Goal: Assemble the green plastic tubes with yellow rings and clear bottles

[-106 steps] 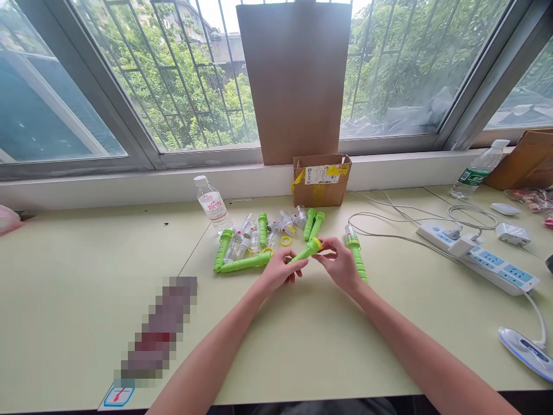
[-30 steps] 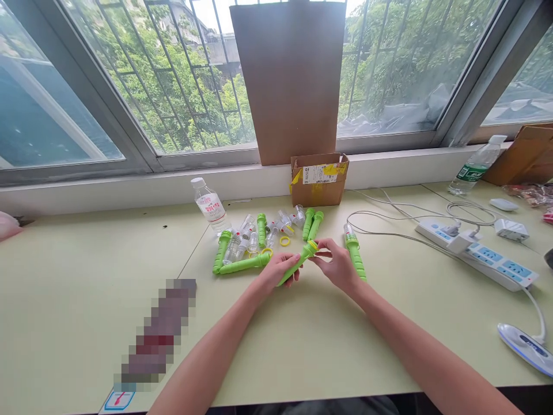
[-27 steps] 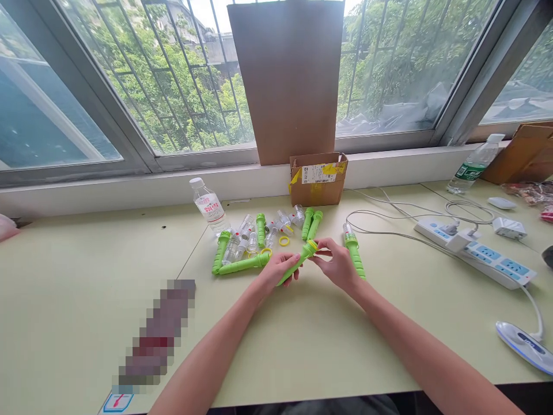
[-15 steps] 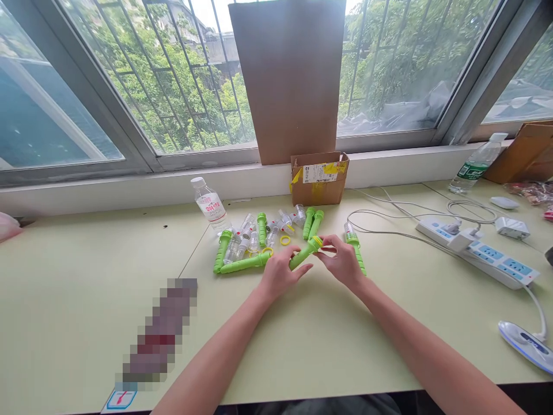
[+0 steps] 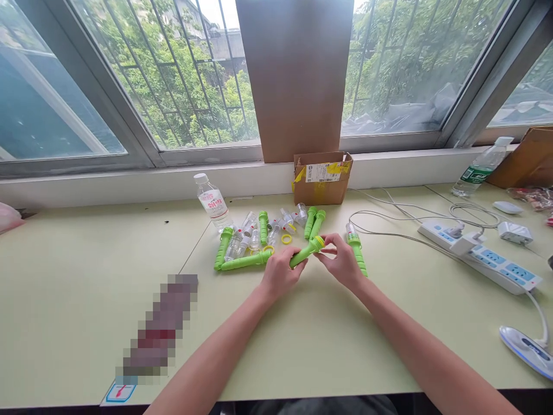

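My left hand (image 5: 280, 270) is wrapped around a green plastic handle (image 5: 305, 253), a ribbed tube tilted up to the right. A yellow ring (image 5: 318, 242) sits around its upper end. The thumb and fingers of my right hand (image 5: 341, 260) pinch at that ringed end; the fingertips are partly hidden. Another green handle lies flat (image 5: 246, 261) just left of my left hand. Beyond it are several clear plastic heads (image 5: 254, 237) and a loose yellow ring (image 5: 286, 239). To the right of my right hand lies a green handle with a clear head fitted (image 5: 356, 248).
A water bottle (image 5: 213, 202) stands behind the parts on the left. At the back is an open cardboard box (image 5: 322, 187). A power strip (image 5: 479, 259) with cables lies at the right, and a second bottle (image 5: 479, 170) stands beyond it.
My left thumb has closed in against the green handle from a stretched-out position. My right hand stays at the ringed end. The view has shifted slightly.
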The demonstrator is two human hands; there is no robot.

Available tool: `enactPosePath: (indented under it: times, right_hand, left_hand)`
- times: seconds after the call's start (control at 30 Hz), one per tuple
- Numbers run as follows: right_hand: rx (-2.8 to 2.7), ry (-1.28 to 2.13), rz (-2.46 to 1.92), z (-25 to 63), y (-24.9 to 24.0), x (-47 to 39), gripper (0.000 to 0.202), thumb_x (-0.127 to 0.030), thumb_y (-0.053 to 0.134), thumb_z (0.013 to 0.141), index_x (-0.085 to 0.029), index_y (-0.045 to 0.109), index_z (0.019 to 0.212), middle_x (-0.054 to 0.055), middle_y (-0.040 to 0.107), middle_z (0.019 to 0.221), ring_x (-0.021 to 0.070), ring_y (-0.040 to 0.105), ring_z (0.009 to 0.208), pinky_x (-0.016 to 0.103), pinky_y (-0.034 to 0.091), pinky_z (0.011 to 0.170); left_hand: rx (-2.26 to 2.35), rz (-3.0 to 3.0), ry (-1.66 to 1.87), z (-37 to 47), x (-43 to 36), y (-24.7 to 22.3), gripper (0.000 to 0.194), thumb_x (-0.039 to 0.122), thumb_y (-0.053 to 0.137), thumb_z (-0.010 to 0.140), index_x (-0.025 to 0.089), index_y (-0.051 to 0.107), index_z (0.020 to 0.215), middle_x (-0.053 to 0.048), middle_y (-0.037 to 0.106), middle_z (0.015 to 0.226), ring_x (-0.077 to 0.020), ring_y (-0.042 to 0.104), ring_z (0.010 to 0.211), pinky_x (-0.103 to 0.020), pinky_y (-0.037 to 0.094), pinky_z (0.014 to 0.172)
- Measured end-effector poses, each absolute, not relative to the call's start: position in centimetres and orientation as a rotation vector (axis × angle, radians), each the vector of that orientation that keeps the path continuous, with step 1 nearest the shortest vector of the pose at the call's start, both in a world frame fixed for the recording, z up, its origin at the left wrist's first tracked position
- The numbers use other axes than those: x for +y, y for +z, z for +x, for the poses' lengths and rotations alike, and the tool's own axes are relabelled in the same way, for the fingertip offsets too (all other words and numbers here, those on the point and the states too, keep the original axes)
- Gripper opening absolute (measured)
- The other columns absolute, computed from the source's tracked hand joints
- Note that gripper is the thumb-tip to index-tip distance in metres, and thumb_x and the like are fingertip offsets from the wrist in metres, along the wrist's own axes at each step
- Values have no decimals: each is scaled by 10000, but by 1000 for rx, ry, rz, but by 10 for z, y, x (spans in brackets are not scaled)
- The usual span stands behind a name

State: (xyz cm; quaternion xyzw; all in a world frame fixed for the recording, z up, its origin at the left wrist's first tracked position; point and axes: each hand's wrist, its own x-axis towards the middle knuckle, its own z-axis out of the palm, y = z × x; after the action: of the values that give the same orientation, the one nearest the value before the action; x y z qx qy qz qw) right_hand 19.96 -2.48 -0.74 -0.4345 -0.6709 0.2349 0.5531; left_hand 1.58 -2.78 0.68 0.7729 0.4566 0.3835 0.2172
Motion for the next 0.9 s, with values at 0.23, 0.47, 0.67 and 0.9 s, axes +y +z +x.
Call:
enactPosePath:
  times: [0.23,0.47,0.67,0.9]
  right_hand:
    - [-1609,573,-1038,201,-13,-22,300,-442,642,781,-231,450,872,64,622,1013,208,653,871,455,617,761]
    - [-1612,573,-1052,201,-15,-21,311,-445,639,782,-228,451,901,61,601,995,211,653,858,457,618,755]
    - [-1592,587,-1047,200,-15,-22,290,-423,647,782,-229,451,872,64,618,996,211,659,856,450,617,764]
    - [-1603,572,-1016,198,-14,-24,293,-410,644,791,-225,436,883,71,621,1027,206,657,891,449,614,766]
  left_hand:
    - [1156,1853,1019,16,-24,3,210,358,639,749,179,652,858,-8,641,755,-145,579,693,-248,441,646]
    - [1125,1509,873,17,-23,6,317,430,702,680,159,629,827,34,564,623,-65,454,422,-203,364,403]
    - [1052,1412,868,15,-20,8,326,416,728,662,141,620,799,31,546,592,-66,464,433,-201,399,414]
    - [986,1349,814,12,-17,7,348,463,695,691,137,621,788,1,597,674,-59,481,438,-198,389,419]
